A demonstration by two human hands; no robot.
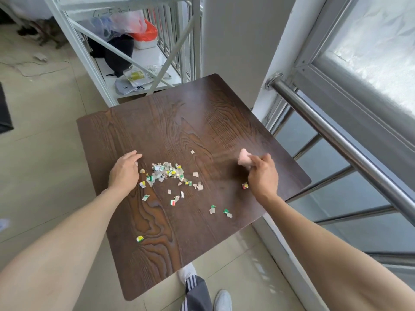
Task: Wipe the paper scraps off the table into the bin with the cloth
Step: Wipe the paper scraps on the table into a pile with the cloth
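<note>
Right hand (261, 173) fisted around pink cloth (244, 158), blurred, over table (202, 113). Left hand (124, 170) flat, fingers together, unloaded — edge just beside paper scraps (167, 172) clustered mid-table, strays toward near edge. Bin not visible.

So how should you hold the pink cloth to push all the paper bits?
Probably bunched in the fist from above, as the right hand holds the pink cloth, with its loose end sticking out toward the paper scraps.
</note>
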